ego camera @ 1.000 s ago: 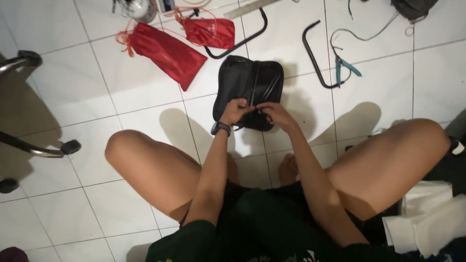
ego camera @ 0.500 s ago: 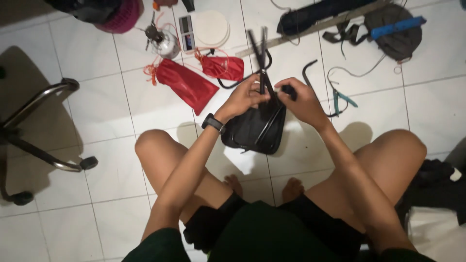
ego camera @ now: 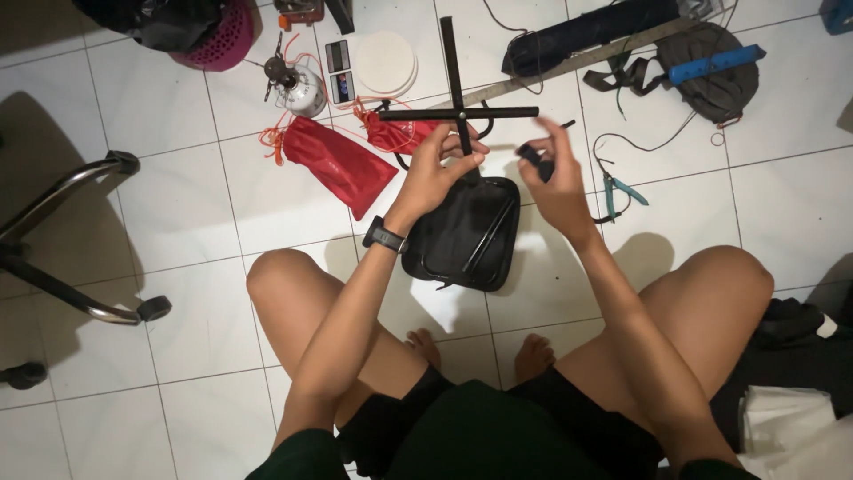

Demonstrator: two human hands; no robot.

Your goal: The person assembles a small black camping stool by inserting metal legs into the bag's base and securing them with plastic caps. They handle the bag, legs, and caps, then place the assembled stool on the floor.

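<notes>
I sit on a white tiled floor with a flat black pouch (ego camera: pixel 462 236) between my knees. My left hand (ego camera: pixel 434 174), with a black watch on its wrist, grips the lower leg of a black cross-shaped metal frame (ego camera: pixel 457 112) held up above the pouch. The frame's two bars are spread at right angles. My right hand (ego camera: pixel 556 182) is beside it, pinching a small black piece (ego camera: pixel 531 156) near the right end of the horizontal bar.
Two red drawstring bags (ego camera: pixel 333 158) lie left of the frame, with a small gas stove (ego camera: pixel 298 84), a scale and a white disc (ego camera: pixel 386 60) behind. Teal pliers (ego camera: pixel 617 188), a grey bag (ego camera: pixel 715 76) and a long dark roll (ego camera: pixel 586 28) sit right. An office chair base (ego camera: pixel 62 258) stands left.
The black frame was drawn out of the pouch and lifted, folded, then its bars swung open into a cross. My right hand moved off to the side holding a small black piece.
</notes>
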